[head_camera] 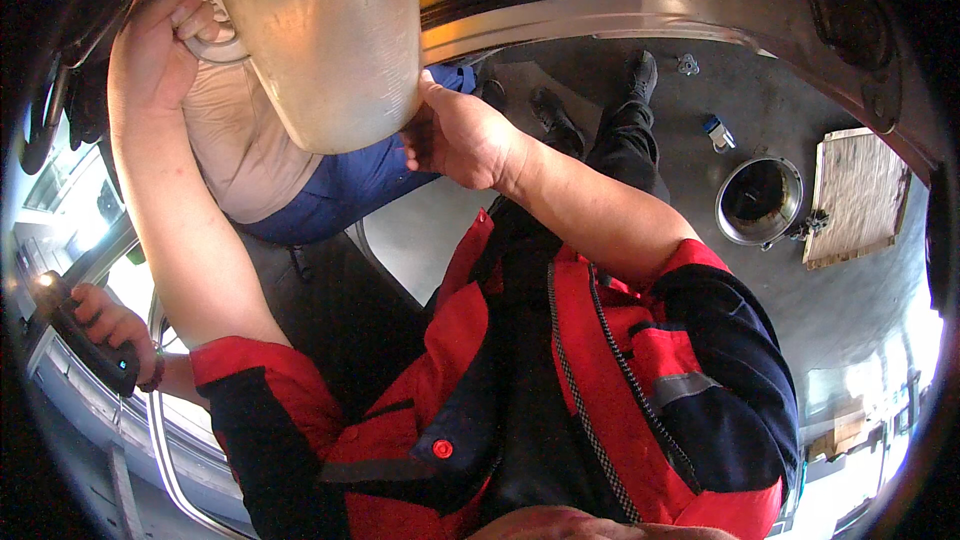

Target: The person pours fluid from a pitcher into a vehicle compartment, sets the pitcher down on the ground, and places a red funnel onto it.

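A translucent plastic measuring jug (330,52), scuffed and marked with a graduated scale, is tilted before me at the top of the view. Its upper part runs out of the picture, so the rim and whatever is inside stay hidden. My left hand (161,37) grips the jug by its looped handle (219,45). On the other side, my right hand (469,135) supports the lower wall near the base, thumb along the side and fingers partly hidden behind it. Just above the jug's right side is a curved metal edge (600,22) of a vehicle.
Another person's hand (112,326) holds a lit work lamp (90,345) at left. A person's blue trousers (352,187) show behind the jug. A metal pot (759,200), a wooden board (859,195) and a blue-and-white object (718,133) lie on the floor.
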The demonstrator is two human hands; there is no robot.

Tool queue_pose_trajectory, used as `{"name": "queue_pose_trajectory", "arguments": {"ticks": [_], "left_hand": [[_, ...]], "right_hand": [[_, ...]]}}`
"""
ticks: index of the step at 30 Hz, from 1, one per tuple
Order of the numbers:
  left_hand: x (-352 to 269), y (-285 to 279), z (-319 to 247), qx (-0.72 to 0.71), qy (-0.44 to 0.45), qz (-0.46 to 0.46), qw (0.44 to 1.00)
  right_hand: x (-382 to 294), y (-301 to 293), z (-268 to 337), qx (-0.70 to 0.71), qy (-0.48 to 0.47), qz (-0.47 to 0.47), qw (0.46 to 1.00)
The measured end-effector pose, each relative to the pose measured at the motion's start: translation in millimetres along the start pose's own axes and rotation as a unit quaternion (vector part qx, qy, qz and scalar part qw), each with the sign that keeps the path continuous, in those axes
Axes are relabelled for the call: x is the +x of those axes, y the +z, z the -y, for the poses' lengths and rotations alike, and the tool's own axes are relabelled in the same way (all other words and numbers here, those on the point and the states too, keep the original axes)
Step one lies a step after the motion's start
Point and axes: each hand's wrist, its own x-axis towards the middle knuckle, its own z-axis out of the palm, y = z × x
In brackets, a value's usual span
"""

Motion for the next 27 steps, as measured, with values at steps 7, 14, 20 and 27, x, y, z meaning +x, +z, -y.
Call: {"name": "queue_pose_trajectory", "arguments": {"ticks": [7, 14, 20, 27], "left_hand": [[-1, 9, -3, 0.015, -0.005, -0.042, 0.999], [3, 10, -2, 0.025, -0.008, -0.067, 0.997], [2, 7, -6, 0.006, -0.011, -0.028, 1.000], [4, -1, -5, 0.022, 0.003, -0.003, 1.000]], "right_hand": [[-6, 7, 4, -0.001, 0.004, -0.008, 1.000], [-4, 6, 6, -0.006, 0.003, -0.001, 1.000], [0, 5, 5, 0.010, 0.014, -0.003, 1.000], [-10, 16, 9, -0.004, 0.007, -0.006, 1.000]]}}
